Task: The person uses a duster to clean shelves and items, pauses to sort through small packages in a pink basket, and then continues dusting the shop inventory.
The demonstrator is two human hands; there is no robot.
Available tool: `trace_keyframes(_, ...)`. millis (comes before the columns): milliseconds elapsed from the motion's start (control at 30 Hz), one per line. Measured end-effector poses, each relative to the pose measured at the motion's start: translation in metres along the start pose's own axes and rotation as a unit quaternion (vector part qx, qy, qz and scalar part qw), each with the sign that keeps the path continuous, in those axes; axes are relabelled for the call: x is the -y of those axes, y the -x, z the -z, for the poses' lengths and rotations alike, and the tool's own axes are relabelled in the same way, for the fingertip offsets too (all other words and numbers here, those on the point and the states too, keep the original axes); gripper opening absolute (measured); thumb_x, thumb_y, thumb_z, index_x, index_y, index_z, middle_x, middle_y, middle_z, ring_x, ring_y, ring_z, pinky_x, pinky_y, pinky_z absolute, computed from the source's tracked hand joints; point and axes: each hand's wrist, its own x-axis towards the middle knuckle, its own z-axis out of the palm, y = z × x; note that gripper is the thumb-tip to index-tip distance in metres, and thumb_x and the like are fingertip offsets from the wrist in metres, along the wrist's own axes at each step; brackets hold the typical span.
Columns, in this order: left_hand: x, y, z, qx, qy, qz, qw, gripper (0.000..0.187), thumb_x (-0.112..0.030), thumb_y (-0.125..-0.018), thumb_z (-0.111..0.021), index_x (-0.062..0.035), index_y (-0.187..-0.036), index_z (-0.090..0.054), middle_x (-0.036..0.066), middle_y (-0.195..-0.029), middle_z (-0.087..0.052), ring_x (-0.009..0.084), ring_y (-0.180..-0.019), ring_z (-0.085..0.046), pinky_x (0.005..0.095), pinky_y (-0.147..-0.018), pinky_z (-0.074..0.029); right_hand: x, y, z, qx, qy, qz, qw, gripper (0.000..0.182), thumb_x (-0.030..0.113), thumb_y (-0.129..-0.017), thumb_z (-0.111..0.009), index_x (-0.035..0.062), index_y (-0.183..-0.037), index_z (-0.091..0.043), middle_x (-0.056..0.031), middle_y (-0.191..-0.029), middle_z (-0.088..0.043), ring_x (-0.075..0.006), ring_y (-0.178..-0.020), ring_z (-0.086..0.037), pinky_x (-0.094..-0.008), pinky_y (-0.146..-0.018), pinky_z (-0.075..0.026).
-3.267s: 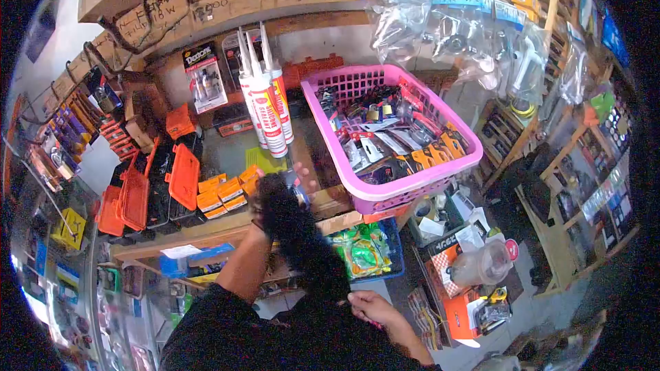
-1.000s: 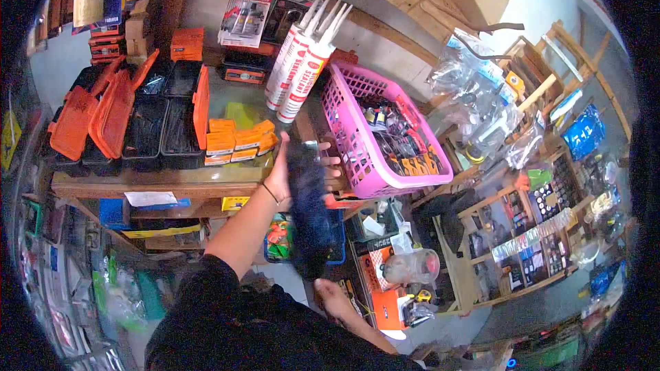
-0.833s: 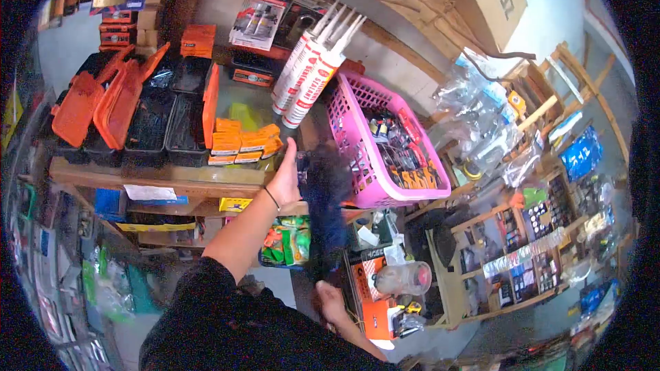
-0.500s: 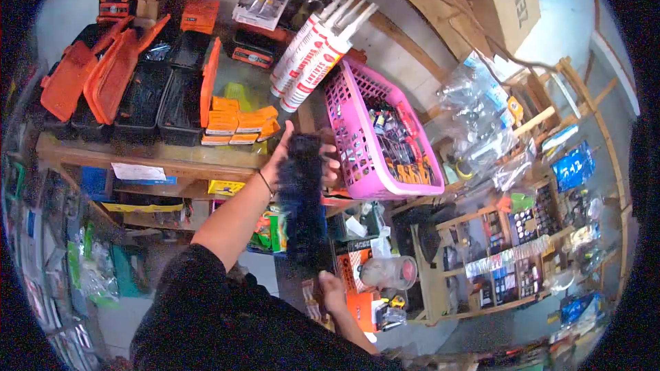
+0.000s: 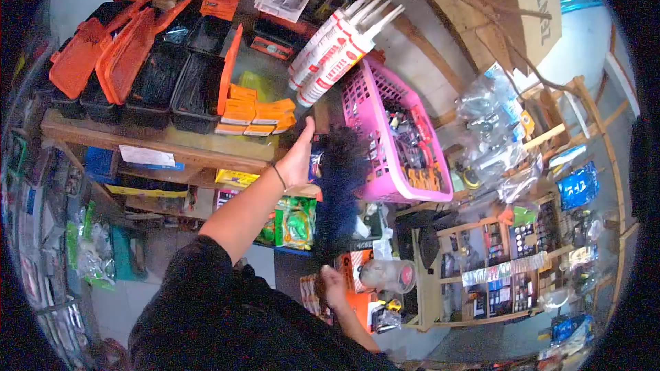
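Observation:
My left hand is raised at the front edge of the wooden shelf, thumb up, with its fingers closed around a small blue packet that is mostly hidden. A dark fluffy duster stands upright right beside that hand, and its head touches the packet and the pink basket. Lower down, my right hand grips the duster's handle.
The pink basket holds several carded tools. White sealant tubes lean behind it. Small orange boxes and open orange-lidded cases fill the shelf to the left. Green packets, a clear jar and wooden racks stand below and to the right.
The duster head has swung from in front of my left palm to its right side, against the basket. My left hand has risen a little, and my view has tilted.

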Motion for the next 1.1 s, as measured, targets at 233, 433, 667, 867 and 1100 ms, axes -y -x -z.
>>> trace_keyframes(233,0.003,-0.001,0.004,-0.019,-0.055,-0.021,0.998,0.094,-0.077,-0.066,-0.029,0.0035,-0.109,-0.050,0.022,-0.101,-0.057,0.0351,-0.091,-0.056,0.0425,-0.083,-0.043,0.023,0.004,0.005,-0.003,-0.116,-0.258,0.959,0.029,0.027,-0.087,-0.049,0.0000,-0.089,-0.059,-0.0053,-0.087,-0.059,-0.0145,-0.087,-0.054,-0.0276,-0.081,-0.041)
trace_keyframes(433,-0.001,-0.007,0.012,0.023,0.022,0.009,0.999,0.096,-0.079,-0.063,-0.031,0.0031,-0.109,-0.050,0.021,-0.101,-0.057,0.0350,-0.092,-0.055,0.0439,-0.083,-0.043,0.019,0.000,0.001,-0.062,-0.056,-0.069,0.994,0.035,0.030,-0.090,-0.042,0.0082,-0.062,-0.045,0.0038,-0.053,-0.043,-0.0061,-0.047,-0.039,-0.0222,-0.043,-0.032)
trace_keyframes(667,-0.005,-0.003,0.006,0.153,-0.050,0.032,0.986,0.088,-0.077,-0.067,-0.033,-0.0044,-0.114,-0.049,0.013,-0.109,-0.055,0.0273,-0.097,-0.054,0.0438,-0.085,-0.041,0.018,0.001,0.003,-0.052,-0.123,-0.118,0.984,0.034,0.030,-0.091,-0.040,0.0091,-0.066,-0.048,0.0047,-0.057,-0.042,-0.0061,-0.052,-0.039,-0.0230,-0.047,-0.032)
trace_keyframes(867,-0.009,-0.001,0.014,0.229,-0.008,0.070,0.971,0.093,-0.079,-0.065,-0.029,-0.0007,-0.111,-0.049,0.017,-0.104,-0.056,0.0306,-0.092,-0.056,0.0422,-0.080,-0.045,0.055,0.011,-0.013,-0.002,-0.050,-0.071,0.996,0.037,0.031,-0.090,-0.042,0.0111,-0.059,-0.040,0.0046,-0.049,-0.034,-0.0061,-0.042,-0.031,-0.0236,-0.038,-0.026)
trace_keyframes(1100,-0.004,-0.007,0.018,0.231,0.001,0.082,0.970,0.086,-0.075,-0.069,-0.032,-0.0017,-0.110,-0.050,0.015,-0.102,-0.058,0.0263,-0.089,-0.058,0.0393,-0.081,-0.045,0.043,0.012,-0.003,0.008,-0.046,-0.119,0.992,0.031,0.027,-0.089,-0.046,0.0100,-0.063,-0.047,0.0076,-0.060,-0.040,-0.0039,-0.057,-0.035,-0.0216,-0.049,-0.030)
